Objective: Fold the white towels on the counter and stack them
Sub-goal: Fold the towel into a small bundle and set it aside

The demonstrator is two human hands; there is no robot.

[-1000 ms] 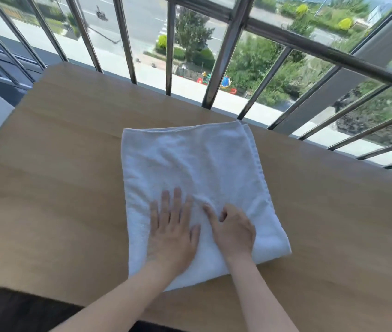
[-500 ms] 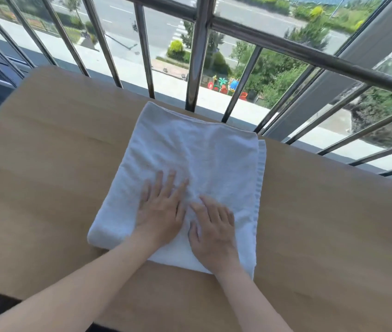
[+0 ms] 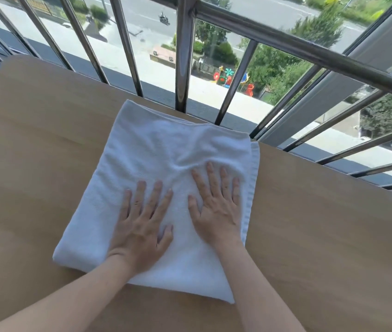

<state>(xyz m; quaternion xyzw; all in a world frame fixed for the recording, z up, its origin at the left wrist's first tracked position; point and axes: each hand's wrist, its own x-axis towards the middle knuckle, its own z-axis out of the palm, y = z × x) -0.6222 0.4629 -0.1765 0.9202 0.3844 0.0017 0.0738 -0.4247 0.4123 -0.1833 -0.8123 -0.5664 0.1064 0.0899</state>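
The towel (image 3: 156, 144) lies flat on the counter (image 3: 46, 144), at the centre of the view and just short of the railing (image 3: 286, 41). Its long axis runs from about 6 o'clock to 12 o'clock, tilted slightly toward 1 o'clock.

Both hands rest on its near half, palms down, fingers straight and spread, gripping nothing. The left hand (image 3: 142, 226) sits toward 9 o'clock. The right hand (image 3: 216, 207) sits toward 3 o'clock, close to the hem (image 3: 253, 178), and is the nearer hand to that edge. The uncovered far half lies at 12 o'clock from both sets of fingertips.

The towel is white terry, already folded into layers. Wrinkles (image 3: 190, 161) bunch just beyond the right fingertips, so smoothing probably comes first.
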